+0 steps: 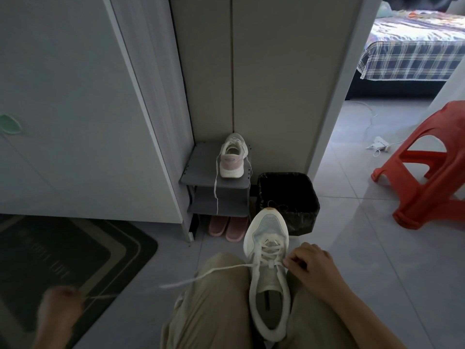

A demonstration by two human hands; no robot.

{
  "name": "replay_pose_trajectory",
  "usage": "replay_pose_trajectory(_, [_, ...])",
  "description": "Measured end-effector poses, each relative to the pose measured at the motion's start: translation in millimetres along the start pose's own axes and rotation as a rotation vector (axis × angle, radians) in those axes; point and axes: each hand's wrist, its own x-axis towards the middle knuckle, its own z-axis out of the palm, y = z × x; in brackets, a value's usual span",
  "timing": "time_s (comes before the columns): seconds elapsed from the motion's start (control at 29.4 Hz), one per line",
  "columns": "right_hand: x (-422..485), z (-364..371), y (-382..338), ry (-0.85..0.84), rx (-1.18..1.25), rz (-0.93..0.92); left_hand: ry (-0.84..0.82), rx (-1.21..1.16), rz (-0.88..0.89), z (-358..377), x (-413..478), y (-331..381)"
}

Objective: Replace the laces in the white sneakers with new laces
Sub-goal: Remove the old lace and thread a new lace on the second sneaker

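A white sneaker (pixel 268 268) lies between my knees, toe pointing away. A white lace (pixel 201 274) runs taut from its eyelets out to the left. My left hand (pixel 59 311), blurred, pinches the far end of that lace low on the left. My right hand (pixel 312 268) rests on the sneaker's right side, its fingertips pinching the lace at the eyelets. A second white sneaker (pixel 232 156) with a pink heel stands on a grey shoe rack (pixel 201 180), one loose lace hanging over the shelf edge.
A black bin (pixel 288 202) lined with a bag stands just past the sneaker's toe. Pink slippers (pixel 227 229) sit under the rack. A red plastic stool (pixel 427 167) is at the right, a dark mat (pixel 75 258) at the left, a white cupboard behind.
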Motion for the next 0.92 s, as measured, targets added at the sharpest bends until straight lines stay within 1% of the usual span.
replay_pose_trajectory(0.03, [-1, 1, -1, 0.021, 0.017, -0.006, -0.022, 0.096, 0.087, -10, -47, 58])
replay_pose_trajectory(0.07, [-1, 0, -1, 0.045, 0.031, -0.015, -0.047, 0.152, 0.257, -19, -119, 130])
replay_pose_trajectory(0.1, [-2, 0, -1, 0.059, 0.051, -0.013, -0.085, 0.144, 0.416, -28, -168, 184])
replay_pose_trajectory(0.14, [-3, 0, 0, 0.066, 0.075, -0.010, -0.117, 0.088, 0.570, -25, -203, 208])
replay_pose_trajectory(0.17, [-4, 1, 3, 0.071, 0.094, -0.005, -0.251, 0.044, 0.652, -11, -217, 216])
replay_pose_trajectory(0.24, [-3, 1, 4, 0.054, 0.069, -0.012, -0.471, 0.083, 0.819, 24, -247, 231])
replay_pose_trajectory(0.27, [-3, 0, 2, 0.025, 0.041, -0.018, -0.522, 0.135, 0.892, 36, -258, 242])
replay_pose_trajectory(0.31, [-3, -1, 2, -0.001, 0.026, -0.016, -0.579, 0.224, 0.908, 44, -266, 253])
replay_pose_trajectory(0.34, [-3, -1, 2, -0.009, 0.028, -0.014, -0.611, 0.256, 0.914, 50, -272, 258])
replay_pose_trajectory(0.44, [-6, -4, 4, 0.007, 0.094, -0.017, -0.654, 0.294, 0.828, 57, -274, 266])
replay_pose_trajectory(0.58, [-10, -6, 1, 0.053, 0.189, -0.030, -0.733, 0.293, 0.662, 58, -270, 268])
replay_pose_trajectory(0.75, [-10, 1, 4, 0.102, 0.229, -0.061, -0.822, 0.174, 0.564, 59, -265, 271])
replay_pose_trajectory(0.78, [-10, 1, 4, 0.117, 0.254, -0.050, -0.812, 0.137, 0.556, 57, -265, 270])
replay_pose_trajectory(0.92, [-12, 1, 6, 0.192, 0.355, 0.013, -0.684, -0.034, 0.529, 43, -264, 253])
